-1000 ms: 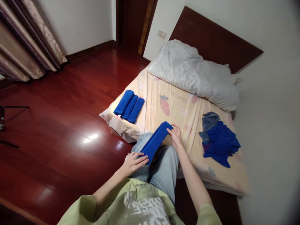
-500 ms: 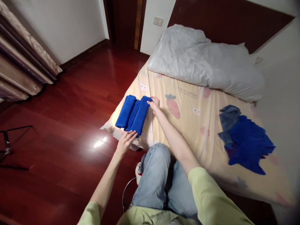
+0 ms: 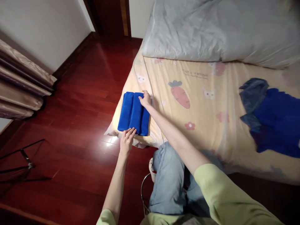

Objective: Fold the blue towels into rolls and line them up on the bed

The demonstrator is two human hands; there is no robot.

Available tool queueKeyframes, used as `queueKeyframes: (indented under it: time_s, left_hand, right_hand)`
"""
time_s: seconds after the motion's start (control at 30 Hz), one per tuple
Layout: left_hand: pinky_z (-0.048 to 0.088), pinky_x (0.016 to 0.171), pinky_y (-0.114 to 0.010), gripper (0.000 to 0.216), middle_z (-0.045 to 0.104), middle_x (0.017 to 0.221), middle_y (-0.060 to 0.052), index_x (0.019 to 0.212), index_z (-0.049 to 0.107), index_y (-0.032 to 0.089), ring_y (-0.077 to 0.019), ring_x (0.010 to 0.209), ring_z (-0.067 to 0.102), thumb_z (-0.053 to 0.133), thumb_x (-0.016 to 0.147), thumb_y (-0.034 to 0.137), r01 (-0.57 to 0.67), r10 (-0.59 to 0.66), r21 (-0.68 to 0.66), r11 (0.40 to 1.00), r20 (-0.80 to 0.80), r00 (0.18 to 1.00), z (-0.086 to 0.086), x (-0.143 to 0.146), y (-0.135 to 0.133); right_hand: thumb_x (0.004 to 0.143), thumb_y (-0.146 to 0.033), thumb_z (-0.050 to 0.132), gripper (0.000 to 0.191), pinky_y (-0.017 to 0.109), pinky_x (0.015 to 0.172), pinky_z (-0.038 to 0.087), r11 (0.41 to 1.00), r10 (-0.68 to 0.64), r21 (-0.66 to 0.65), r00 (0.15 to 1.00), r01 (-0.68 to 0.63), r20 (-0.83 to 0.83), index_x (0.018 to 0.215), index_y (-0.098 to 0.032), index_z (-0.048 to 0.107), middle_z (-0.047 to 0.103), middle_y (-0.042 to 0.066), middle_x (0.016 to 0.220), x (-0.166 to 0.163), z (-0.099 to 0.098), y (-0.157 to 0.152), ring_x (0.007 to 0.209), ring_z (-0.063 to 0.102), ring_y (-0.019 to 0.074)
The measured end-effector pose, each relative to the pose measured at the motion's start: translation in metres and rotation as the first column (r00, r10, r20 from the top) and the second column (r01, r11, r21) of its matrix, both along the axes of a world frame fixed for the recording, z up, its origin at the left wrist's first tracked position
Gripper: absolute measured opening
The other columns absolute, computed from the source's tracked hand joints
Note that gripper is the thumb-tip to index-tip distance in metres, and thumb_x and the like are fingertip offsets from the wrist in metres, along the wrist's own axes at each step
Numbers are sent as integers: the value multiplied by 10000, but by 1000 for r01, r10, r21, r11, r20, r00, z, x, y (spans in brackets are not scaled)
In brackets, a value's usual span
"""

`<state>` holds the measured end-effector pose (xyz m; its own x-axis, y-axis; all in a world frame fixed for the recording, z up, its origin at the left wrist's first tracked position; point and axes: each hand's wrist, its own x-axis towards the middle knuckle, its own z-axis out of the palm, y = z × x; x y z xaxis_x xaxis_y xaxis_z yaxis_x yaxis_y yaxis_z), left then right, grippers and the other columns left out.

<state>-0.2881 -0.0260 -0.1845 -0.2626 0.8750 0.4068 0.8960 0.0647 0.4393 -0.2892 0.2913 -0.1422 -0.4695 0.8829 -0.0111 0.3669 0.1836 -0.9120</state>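
A blue towel [image 3: 126,111] lies folded lengthwise at the near left corner of the bed, its plush layers side by side with a lower strip showing on the right. My left hand [image 3: 127,139] is at its near end, fingers over the middle fold's edge and thumb mostly hidden. At the far end of that same fold, my right hand [image 3: 145,99] pinches the edge between thumb and fingers. Both hands are closed on the cloth.
Patterned yellow sheet covers the bed [image 3: 168,125]. A grey quilt [image 3: 187,31] lies across its far end. To the right is a heap of blue cloth [image 3: 278,122] with a grey-blue piece [image 3: 254,93]. Black stand legs [image 3: 29,164] rest on the red floor [image 3: 82,125].
The towel's right fold has moved left against the left fold, uncovering a strip on its right. Both hands moved with it. The view has shifted, with the bed appearing closer.
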Motion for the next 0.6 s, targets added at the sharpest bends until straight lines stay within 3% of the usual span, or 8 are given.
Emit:
queueKeyframes:
  time_s: [0.07, 0.17, 0.27, 0.37, 0.43, 0.53, 0.6]
  left_hand:
    - [543, 1115, -480, 432, 718, 1387, -122, 1400, 700, 204, -272, 1300, 621, 425, 1071, 145, -30, 30, 28, 999, 4, 1000, 0, 3, 4]
    - [553, 1106, -482, 422, 736, 1347, -129, 1380, 704, 181, -276, 1283, 636, 429, 1063, 142, -87, 86, 51, 995, 10, 996, 2, 9, 10]
    - [534, 1140, -500, 453, 713, 1376, -151, 1413, 671, 154, -293, 1373, 594, 425, 1035, 114, -121, 121, 5, 993, 30, 992, 12, 22, 9]
    - [475, 1205, -549, 512, 595, 1535, -180, 1499, 586, 140, -318, 1528, 449, 432, 1013, 91, -143, 144, -20, 989, 65, 987, 29, 52, -3]
    - [440, 1227, -596, 550, 509, 1616, -189, 1569, 509, 159, -328, 1567, 393, 448, 1024, 114, -145, 144, 3, 989, 120, 982, 40, 88, -18]
    - [450, 1209, -628, 573, 473, 1640, -204, 1626, 436, 185, -342, 1559, 409, 479, 1056, 206, -13, 18, -20, 1000, 245, 969, 49, 164, -44]
    - [469, 1177, -649, 605, 440, 1651, -249, 1647, 411, 161, -381, 1570, 388, 507, 1068, 307, 117, -94, -67, 991, 279, 956, 49, 217, -61]
  right_hand:
    - [1003, -315, 627, 645, 585, 1332, 223, 986, 80, 137, 990, -96, 116, 1592, -132, 439, 347, 184, 1710, 14, 6, -30, 1618, 279, 346]
    - [1074, -360, 505, 633, 626, 1354, 63, 894, 248, 290, 917, -341, 313, 1661, -167, 371, 102, 112, 1813, 44, 12, -93, 1684, -23, 357]
    - [1085, -443, 492, 682, 649, 1347, 67, 822, 371, 237, 803, -518, 466, 1685, -160, 334, 42, 115, 1821, 63, 13, -140, 1683, -65, 362]
    - [1070, -480, 538, 739, 644, 1341, 120, 794, 460, 122, 720, -596, 520, 1686, -131, 328, 61, 155, 1812, 67, 21, -148, 1684, -9, 374]
    - [1060, -484, 560, 719, 651, 1337, 124, 784, 504, 78, 705, -616, 499, 1675, -165, 367, 120, 145, 1806, 72, 33, -140, 1681, 53, 378]
    - [1040, -446, 601, 648, 593, 1344, 179, 777, 523, 158, 764, -610, 377, 1629, -214, 462, 290, 123, 1769, 107, 54, -137, 1664, 201, 342]
    - [1024, -406, 623, 566, 496, 1305, 315, 790, 525, 208, 811, -577, 257, 1550, -202, 570, 514, 133, 1645, 154, 62, -147, 1583, 404, 304]
